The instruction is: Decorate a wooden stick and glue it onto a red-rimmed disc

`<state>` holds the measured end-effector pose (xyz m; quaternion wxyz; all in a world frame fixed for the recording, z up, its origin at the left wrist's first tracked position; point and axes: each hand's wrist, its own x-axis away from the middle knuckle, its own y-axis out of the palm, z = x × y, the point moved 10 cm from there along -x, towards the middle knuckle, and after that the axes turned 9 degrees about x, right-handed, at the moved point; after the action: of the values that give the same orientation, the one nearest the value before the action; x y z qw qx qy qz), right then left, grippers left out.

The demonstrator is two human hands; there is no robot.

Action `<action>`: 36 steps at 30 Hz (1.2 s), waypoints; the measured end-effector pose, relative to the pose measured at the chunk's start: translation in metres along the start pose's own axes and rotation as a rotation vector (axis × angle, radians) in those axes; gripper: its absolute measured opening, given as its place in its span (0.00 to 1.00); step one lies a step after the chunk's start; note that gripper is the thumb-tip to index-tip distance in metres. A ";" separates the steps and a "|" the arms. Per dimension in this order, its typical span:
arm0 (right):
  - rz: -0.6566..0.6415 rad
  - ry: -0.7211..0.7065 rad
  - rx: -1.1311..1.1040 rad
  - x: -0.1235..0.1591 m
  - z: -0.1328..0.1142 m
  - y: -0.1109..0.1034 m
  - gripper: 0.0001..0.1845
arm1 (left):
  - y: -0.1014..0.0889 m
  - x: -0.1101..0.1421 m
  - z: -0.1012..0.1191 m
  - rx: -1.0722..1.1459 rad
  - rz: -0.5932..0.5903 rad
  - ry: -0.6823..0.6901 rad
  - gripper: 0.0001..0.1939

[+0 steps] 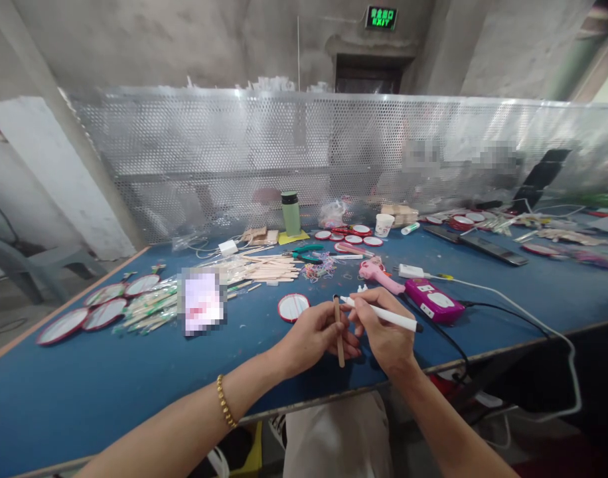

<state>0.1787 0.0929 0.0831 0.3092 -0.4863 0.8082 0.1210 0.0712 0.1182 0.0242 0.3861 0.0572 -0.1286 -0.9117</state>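
My left hand (308,335) is closed around a flat wooden stick (340,352), held upright above the table's near side, with a dark patch at its upper end. In my right hand (391,342) a white marker pen (393,318) is gripped like a pencil, its black end pointing right. The pen's tip comes close to the stick's upper end; whether they touch I cannot tell. Just left of my hands lies a round white disc with a red rim (293,307).
Wooden sticks (274,267), green-handled pliers (306,253) and coloured threads (320,267) lie beyond my hands. A pink glue gun-like tool (381,274) and a purple box with a cable (435,300) are at right. A green bottle (291,216) stands behind; more red-rimmed discs (62,326) lie left.
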 end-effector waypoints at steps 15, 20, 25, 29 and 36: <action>0.010 -0.002 0.007 0.000 0.000 -0.001 0.09 | -0.001 -0.001 -0.001 0.021 0.001 -0.002 0.22; -0.001 0.012 0.006 -0.001 -0.001 0.000 0.08 | 0.000 0.000 0.001 0.004 0.017 -0.004 0.24; 0.016 0.002 -0.008 0.000 -0.002 -0.002 0.08 | 0.000 0.000 0.000 0.001 0.030 -0.016 0.25; 0.018 -0.016 -0.004 0.000 -0.002 -0.002 0.07 | -0.001 -0.001 -0.001 0.006 0.029 -0.014 0.27; -0.002 -0.019 -0.002 0.001 0.000 0.000 0.08 | 0.000 -0.001 -0.001 0.012 0.028 -0.017 0.28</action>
<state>0.1789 0.0922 0.0829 0.3167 -0.4860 0.8047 0.1261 0.0719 0.1187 0.0237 0.3972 0.0501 -0.1382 -0.9059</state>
